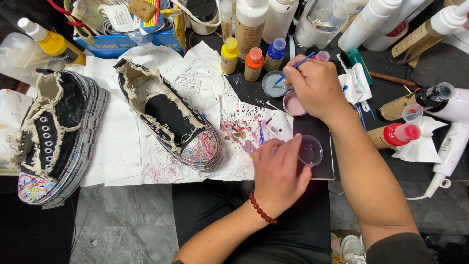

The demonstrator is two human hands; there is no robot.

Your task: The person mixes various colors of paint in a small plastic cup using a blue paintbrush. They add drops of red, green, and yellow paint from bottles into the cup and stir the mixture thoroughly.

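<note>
Clear plastic cup (pixel 309 150), contents not discernible, sits at the tabletop's near edge, gripped at its rim by the left hand (pixel 277 172), fingers curled. Right hand (pixel 315 88) is closed around a blue brush (pixel 293 67), tip in a small pot of pale grey-blue paint (pixel 274 84); a pink-filled pot (pixel 294 104) sits just beside. Paint-spattered shoe (pixel 168 115) lies left on white paper (pixel 122 151).

Bare forearms, a dark red bead bracelet (pixel 262 210) on the left wrist, black trousers (pixel 293 230).

Both hands forward, fingers (pixel 293 73) curled.
</note>
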